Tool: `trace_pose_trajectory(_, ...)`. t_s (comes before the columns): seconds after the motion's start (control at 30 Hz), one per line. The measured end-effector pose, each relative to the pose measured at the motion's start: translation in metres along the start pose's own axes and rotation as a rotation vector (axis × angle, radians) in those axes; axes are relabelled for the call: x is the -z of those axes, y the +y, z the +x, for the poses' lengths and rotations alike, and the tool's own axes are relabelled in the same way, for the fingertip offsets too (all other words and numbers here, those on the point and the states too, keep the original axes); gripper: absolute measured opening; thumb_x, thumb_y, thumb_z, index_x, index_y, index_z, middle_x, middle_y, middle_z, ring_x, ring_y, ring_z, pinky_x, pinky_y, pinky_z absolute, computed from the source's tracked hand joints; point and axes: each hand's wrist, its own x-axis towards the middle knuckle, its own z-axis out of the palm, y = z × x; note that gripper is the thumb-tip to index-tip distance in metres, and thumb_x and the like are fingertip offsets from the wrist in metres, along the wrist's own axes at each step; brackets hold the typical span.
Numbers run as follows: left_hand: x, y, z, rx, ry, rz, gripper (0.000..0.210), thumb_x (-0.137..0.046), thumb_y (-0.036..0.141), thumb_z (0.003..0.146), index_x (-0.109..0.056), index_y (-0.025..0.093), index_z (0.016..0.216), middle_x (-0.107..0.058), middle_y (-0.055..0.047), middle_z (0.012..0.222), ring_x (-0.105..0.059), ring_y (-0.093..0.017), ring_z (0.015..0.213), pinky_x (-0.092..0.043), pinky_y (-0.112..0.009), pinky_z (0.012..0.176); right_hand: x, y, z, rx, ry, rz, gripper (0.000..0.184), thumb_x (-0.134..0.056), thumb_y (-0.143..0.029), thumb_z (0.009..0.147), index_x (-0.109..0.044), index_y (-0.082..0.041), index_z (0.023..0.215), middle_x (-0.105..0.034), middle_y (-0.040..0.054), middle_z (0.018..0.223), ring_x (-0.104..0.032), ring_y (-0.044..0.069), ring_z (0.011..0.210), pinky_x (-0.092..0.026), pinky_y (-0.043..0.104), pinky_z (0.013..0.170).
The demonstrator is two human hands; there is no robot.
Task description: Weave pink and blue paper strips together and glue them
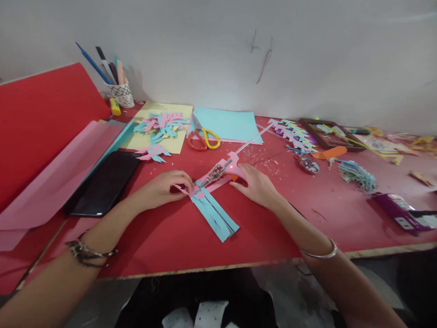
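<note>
My right hand (256, 184) is wrapped round the handle of a pink hot glue gun (235, 166), whose small light glows. A clear-pink glue stick (254, 139) pokes out of its back. The metal nozzle points down-left at woven paper strips, touching or just above them. Blue paper strips (215, 214) fan out toward the table's front, crossed by pink paper strips (218, 183). My left hand (170, 187) pinches the left end of a pink strip with thumb and fingers, next to the crossing.
Scissors (204, 138) lie behind, by blue sheets (227, 123) and a pile of folded strips (165, 123). A black phone (105, 184) and pink sheets (64, 175) are left. To the right are a wooden frame (307, 123), a tassel (357, 175) and a purple power strip (396, 212).
</note>
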Motion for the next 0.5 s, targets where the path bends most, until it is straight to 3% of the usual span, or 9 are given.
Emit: trace_pose_trajectory(0.5, -0.0004, -0.0015, 0.0009, 0.009, -0.014, 0.004, 0.018, -0.049, 0.031, 0.080, -0.062, 0.020, 0.075, -0.062, -0.003, 0.089, -0.059, -0.014, 0.084, -0.046, -0.023, 0.071, 0.0072, -0.0017, -0.0003, -0.008, -0.027, -0.004, 0.035, -0.041, -0.033, 0.085, -0.049, -0.016, 0.115, -0.059, 0.0136, 0.114, -0.056, 0.027, 0.103, -0.047, 0.038, 0.076)
